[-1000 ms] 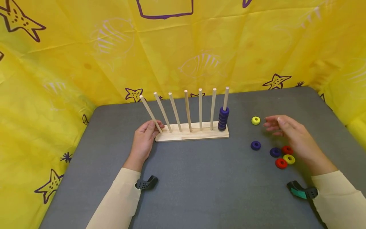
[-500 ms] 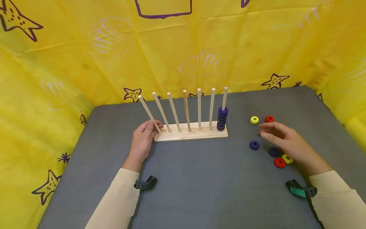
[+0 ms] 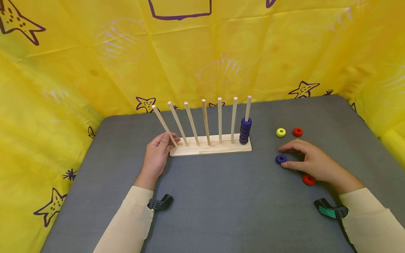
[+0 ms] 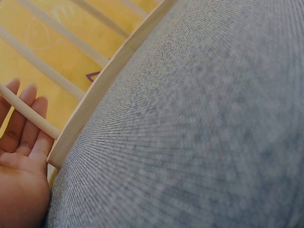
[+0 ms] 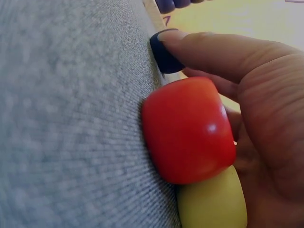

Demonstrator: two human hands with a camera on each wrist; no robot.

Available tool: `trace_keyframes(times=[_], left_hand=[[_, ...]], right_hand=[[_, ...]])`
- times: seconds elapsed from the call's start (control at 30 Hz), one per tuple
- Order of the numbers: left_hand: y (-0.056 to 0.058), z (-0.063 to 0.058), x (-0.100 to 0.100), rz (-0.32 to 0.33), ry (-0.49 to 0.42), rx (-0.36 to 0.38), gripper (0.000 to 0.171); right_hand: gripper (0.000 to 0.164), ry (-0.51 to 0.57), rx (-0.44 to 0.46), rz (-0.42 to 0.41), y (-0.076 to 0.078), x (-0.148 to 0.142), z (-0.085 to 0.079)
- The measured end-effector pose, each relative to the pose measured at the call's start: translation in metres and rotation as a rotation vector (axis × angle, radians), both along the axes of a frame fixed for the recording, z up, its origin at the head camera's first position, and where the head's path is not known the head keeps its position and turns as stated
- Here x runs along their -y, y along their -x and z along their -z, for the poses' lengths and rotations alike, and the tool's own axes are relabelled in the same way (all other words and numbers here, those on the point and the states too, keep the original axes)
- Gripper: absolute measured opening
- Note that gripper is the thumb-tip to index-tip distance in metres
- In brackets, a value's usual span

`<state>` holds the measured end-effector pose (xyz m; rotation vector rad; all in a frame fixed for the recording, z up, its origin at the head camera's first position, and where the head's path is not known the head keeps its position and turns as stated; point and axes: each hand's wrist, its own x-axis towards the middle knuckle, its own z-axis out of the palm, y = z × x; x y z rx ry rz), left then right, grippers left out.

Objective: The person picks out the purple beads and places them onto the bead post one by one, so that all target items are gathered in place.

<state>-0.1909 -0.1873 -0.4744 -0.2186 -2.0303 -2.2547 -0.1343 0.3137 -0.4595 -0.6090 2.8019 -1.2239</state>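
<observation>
In the head view a wooden peg stand (image 3: 210,149) rests on the grey table, with several dark blue rings (image 3: 245,131) stacked on its rightmost peg. My left hand (image 3: 156,153) holds the stand's left end, thumb in front of the leftmost peg and fingers behind it. Over on the right, my right hand (image 3: 316,160) is spread around a loose blue ring (image 3: 279,159) lying on the table. The thumb touches that ring, while the index finger stands apart from its far side. Closer in the right wrist view are a red ring (image 5: 190,130) and a yellow ring (image 5: 213,204).
Beyond the right hand lie a yellow ring (image 3: 280,133) and a red ring (image 3: 297,132). Another red ring (image 3: 308,180) sits just below the palm, which hides other rings. Yellow patterned cloth (image 3: 177,52) hangs behind the table (image 3: 215,207) and along its sides.
My right hand has set a red ring down beside the far yellow one, then moved toward me and leftward to the loose blue ring. The left hand stays at the stand.
</observation>
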Motion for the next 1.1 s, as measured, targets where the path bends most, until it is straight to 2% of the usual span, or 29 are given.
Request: trace_keyframes(times=[0.3,0.5,0.77,1.1], left_hand=[[0.0000,0.0002,0.0001,0.003,0.002,0.001,0.048],[0.0002,0.0006,0.0001,0.002,0.001,0.002,0.048],[-0.0001,0.0003,0.0005,-0.002,0.013,0.001,0.049],[-0.0002,-0.0001,-0.0001,0.000,0.022,0.006,0.049]], right_hand=[[0.033,0.003,-0.129,-0.038,0.0007,0.0036,0.0022],[0.031,-0.017,-0.129,0.000,-0.0011,0.0047,0.0013],[0.037,-0.048,-0.198,-0.029,0.0012,0.0063,0.0025],[0.036,-0.050,-0.176,0.032,-0.0017,0.0067,0.0014]])
